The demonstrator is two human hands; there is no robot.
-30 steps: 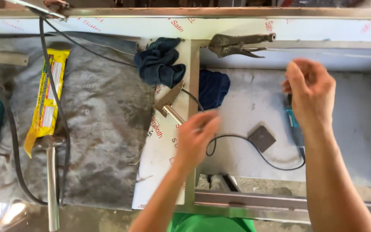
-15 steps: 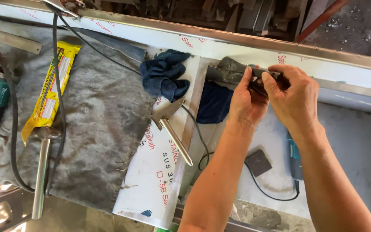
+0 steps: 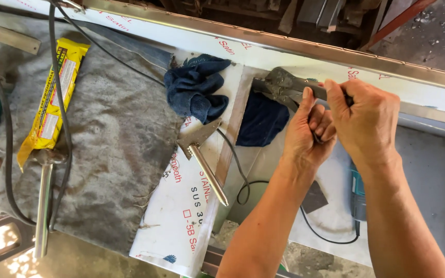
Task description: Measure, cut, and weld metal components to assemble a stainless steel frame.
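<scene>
Grey locking pliers [image 3: 283, 85] lie with their jaws at the corner of a steel frame [image 3: 235, 121]. My left hand [image 3: 307, 131] is closed around the lower handle of the pliers. My right hand [image 3: 366, 121] wraps the upper handle from above and hides most of it. A dark blue cloth [image 3: 261, 119] lies just below the jaws.
A crumpled blue rag [image 3: 197, 91], a metal chipping hammer [image 3: 202, 154] and a black cable [image 3: 243, 177] sit on the film-covered steel sheet [image 3: 181, 216]. A grey blanket [image 3: 104, 144] carries a yellow packet [image 3: 50, 105]. A teal power tool [image 3: 357, 190] lies under my right forearm.
Both hands went from hovering apart over the sheet to the pliers, and have tightened their hold on the handles. The view has shifted closer.
</scene>
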